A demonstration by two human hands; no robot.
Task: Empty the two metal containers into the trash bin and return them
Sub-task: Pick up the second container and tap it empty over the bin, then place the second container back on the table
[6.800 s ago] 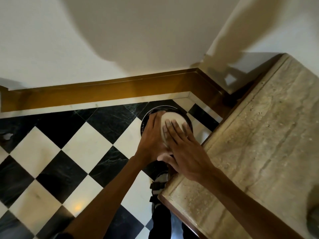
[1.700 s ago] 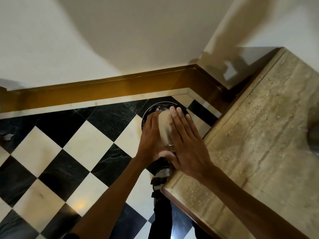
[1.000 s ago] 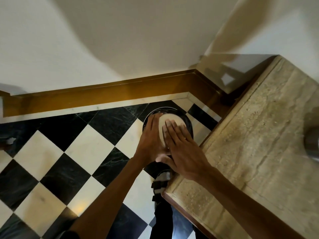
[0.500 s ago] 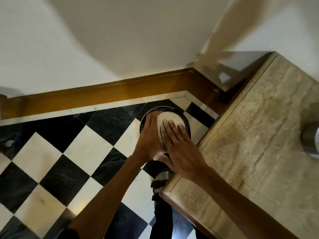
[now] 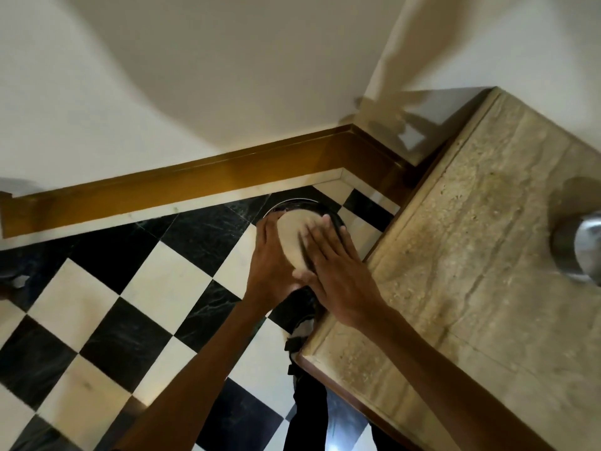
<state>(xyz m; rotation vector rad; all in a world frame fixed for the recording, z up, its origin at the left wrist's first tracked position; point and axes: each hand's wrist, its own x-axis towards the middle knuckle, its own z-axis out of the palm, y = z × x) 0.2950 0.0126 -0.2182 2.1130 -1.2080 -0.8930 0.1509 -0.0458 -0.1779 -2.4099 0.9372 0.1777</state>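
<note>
A round metal container (image 5: 293,238) is tipped over, its pale base facing me, above the dark round trash bin (image 5: 294,203) in the floor corner. My left hand (image 5: 270,265) grips the container's left side. My right hand (image 5: 338,281) lies flat against its base and right side with the fingers stretched out; the fingertips are blurred. The container's inside and most of the bin are hidden behind it and my hands. A second metal container (image 5: 587,245) stands on the stone table (image 5: 471,304) at the right edge of the view, partly cut off.
The bin sits on a black-and-white checkered floor (image 5: 156,288), hemmed in by the wooden skirting board (image 5: 195,180) and the table's left edge. My sandalled foot (image 5: 300,333) stands just below the bin, by the table corner.
My right hand keeps shifting up and down over the container's base, as in tapping. My left hand has kept the container over the bin. The view has drifted, showing more of the second container.
</note>
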